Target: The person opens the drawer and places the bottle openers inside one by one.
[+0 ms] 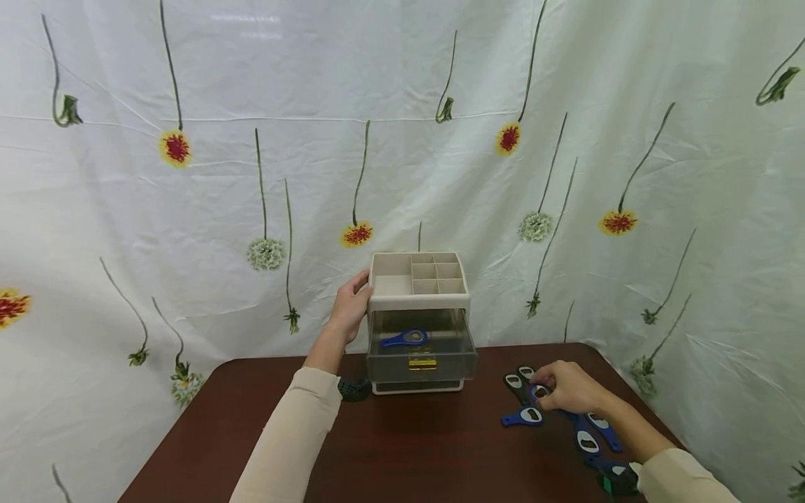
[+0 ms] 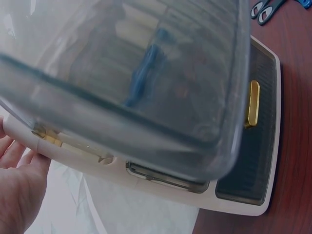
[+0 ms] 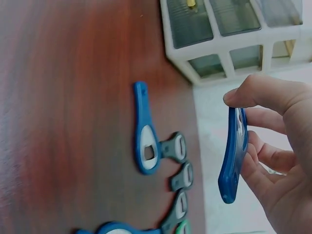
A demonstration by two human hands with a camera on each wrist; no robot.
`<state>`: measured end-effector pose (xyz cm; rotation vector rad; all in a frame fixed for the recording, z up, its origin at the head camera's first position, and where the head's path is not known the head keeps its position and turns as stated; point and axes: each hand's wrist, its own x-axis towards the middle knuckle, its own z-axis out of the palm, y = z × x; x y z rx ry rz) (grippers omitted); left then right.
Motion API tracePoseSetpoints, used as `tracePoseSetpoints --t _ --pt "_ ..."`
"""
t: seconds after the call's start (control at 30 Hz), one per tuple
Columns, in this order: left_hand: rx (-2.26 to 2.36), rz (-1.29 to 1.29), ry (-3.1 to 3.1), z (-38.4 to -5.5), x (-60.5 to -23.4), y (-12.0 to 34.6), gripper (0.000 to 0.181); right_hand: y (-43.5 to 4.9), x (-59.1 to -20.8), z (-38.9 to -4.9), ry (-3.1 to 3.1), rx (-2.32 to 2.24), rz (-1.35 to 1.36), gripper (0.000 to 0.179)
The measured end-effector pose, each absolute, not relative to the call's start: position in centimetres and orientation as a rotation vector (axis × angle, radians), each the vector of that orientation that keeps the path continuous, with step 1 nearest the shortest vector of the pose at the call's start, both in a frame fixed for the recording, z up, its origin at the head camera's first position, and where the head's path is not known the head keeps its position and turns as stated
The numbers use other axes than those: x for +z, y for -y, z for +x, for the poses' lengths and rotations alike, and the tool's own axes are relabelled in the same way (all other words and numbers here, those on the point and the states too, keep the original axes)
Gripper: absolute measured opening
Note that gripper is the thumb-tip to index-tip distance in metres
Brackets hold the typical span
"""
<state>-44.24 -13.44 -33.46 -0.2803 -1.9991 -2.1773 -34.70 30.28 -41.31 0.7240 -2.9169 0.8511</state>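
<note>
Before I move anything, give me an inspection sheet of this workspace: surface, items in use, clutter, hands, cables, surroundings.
Surface: dark reddish-brown table, wood-grained.
Job's things: pale organizer with a see-through drawer pulled out, a blue bottle opener inside; loose blue and dark openers on the table, right of the organizer.
Clutter: dark piece at the left sleeve, too unclear to identify.
Hands: left hand rests against the organizer's left side; right hand pinches another blue opener.
Cables: nothing seen.
Surroundings: whitish cloth with a flower print, hanging behind the table.
</note>
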Motion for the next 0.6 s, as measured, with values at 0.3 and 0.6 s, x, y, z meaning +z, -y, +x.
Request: tracePoseSetpoints --t 0.3,0.6 --pt "-2.168 -0.27 2.001 -44.1 -33.5 13.6 0.053 -28.1 -38.5 -35.5 2.884 0.779 0.77 0.038" --pt "-2.17 -0.268 1.988 -44.1 -33.6 13.5 0.053 -26.4 -35.3 -36.1 2.858 0.799 0.832 0.039"
